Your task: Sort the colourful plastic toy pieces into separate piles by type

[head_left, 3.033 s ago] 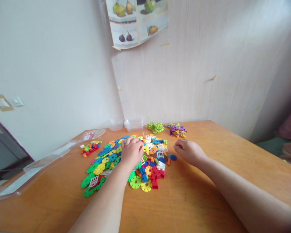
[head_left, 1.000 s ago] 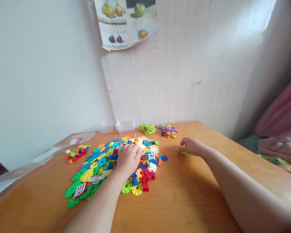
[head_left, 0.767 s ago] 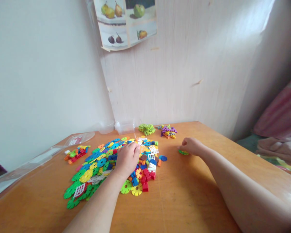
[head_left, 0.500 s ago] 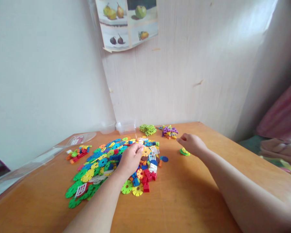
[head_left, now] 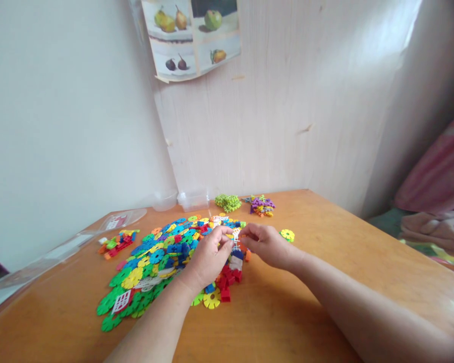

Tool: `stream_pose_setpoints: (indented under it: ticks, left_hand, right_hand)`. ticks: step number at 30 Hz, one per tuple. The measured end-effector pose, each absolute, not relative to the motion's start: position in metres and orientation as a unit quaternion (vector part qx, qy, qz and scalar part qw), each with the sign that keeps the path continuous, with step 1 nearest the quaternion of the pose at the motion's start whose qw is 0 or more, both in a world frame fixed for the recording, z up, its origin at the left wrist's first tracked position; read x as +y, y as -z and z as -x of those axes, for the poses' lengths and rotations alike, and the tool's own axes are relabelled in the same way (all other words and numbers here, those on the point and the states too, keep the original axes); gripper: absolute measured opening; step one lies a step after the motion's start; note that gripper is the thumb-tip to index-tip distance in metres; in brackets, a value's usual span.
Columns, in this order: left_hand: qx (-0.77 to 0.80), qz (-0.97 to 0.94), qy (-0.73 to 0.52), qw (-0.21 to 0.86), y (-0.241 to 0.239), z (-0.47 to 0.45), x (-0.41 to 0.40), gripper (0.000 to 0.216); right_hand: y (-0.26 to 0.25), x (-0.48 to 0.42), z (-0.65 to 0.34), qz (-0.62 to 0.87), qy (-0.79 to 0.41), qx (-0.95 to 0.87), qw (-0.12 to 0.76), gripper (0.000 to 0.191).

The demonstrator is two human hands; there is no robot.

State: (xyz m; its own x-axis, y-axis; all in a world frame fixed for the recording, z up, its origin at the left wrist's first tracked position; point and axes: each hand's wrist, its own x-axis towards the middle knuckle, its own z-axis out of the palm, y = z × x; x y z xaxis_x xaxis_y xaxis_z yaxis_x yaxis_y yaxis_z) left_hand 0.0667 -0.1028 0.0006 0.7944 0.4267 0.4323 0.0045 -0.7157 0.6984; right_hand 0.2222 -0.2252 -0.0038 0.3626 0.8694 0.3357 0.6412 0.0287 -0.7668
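My left hand (head_left: 212,253) is over the right part of a heap of flat, notched plastic discs (head_left: 132,278) and small bricks. Its thumb and fingers are bent toward each other; whatever lies between them cannot be made out. Facing it across a small gap, my right hand (head_left: 267,245) has curled fingers at the heap's right edge, and what they pinch is hidden. White lattice pieces (head_left: 235,238) show between the two hands. Red bricks (head_left: 226,295) lie just below my left hand. Beyond my right wrist sits a small stack with a yellow disc (head_left: 287,235) on top.
Lime-green interlocking pieces (head_left: 227,202) and a purple-and-yellow pile (head_left: 262,204) lie at the table's back. Clear plastic tubs (head_left: 194,200) stand by the wall, with a clear lid (head_left: 126,218) to their left. A small group of bricks (head_left: 119,244) lies at left.
My right hand has moved left from beside the small disc stack to the heap, close to my left hand. The stack's yellow disc now shows. The view has shifted slightly.
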Motion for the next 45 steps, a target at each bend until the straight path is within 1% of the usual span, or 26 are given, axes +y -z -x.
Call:
stream_pose_setpoints:
  ticks: [4,7,8,10,17,20,24,27,30,37,40,45]
  left_hand:
    - [0.153,-0.874,-0.325,0.327,0.002,-0.066,-0.090,0.024]
    - [0.171,-0.865,-0.347,0.321,0.004,-0.065,-0.079,0.023]
    - [0.179,-0.862,-0.355,0.314,0.004,-0.064,-0.075,0.022]
    - [0.197,-0.859,-0.369,0.296,0.004,-0.063,-0.069,0.022]
    - [0.267,-0.824,-0.412,0.284,-0.002,-0.054,-0.049,0.021]
    - [0.294,-0.812,-0.421,0.277,-0.002,-0.051,-0.041,0.020]
    - [0.310,-0.807,-0.417,0.281,-0.003,-0.049,-0.035,0.020]
    - [0.297,-0.817,-0.405,0.284,-0.002,-0.049,-0.036,0.021]
    - [0.269,-0.833,-0.388,0.288,0.000,-0.051,-0.039,0.021]
    - [0.234,-0.873,-0.343,0.254,0.007,-0.053,-0.047,0.018]
    - [0.227,-0.886,-0.328,0.234,0.009,-0.054,-0.048,0.017]
    - [0.199,-0.917,-0.292,0.188,0.009,-0.055,-0.052,0.020]
  right_hand:
    - [0.004,-0.228,-0.266,0.775,-0.016,-0.461,0.433,0.022]
    - [0.010,-0.235,-0.303,0.860,-0.009,-0.355,0.367,0.027]
    - [0.012,-0.238,-0.314,0.882,-0.013,-0.334,0.331,0.025]
    - [0.017,-0.243,-0.329,0.899,-0.022,-0.316,0.303,0.023]
    - [0.026,-0.247,-0.344,0.917,-0.042,-0.311,0.245,0.018]
    - [0.029,-0.246,-0.345,0.921,-0.040,-0.327,0.208,0.020]
    - [0.030,-0.243,-0.341,0.922,-0.014,-0.342,0.183,0.027]
    - [0.031,-0.241,-0.333,0.912,0.012,-0.379,0.160,0.039]
    - [0.033,-0.240,-0.327,0.901,0.019,-0.408,0.146,0.044]
    - [0.033,-0.243,-0.329,0.901,0.018,-0.411,0.135,0.028]
    - [0.029,-0.244,-0.324,0.904,0.040,-0.406,0.131,0.027]
    - [0.020,-0.238,-0.297,0.879,0.094,-0.435,0.174,0.023]
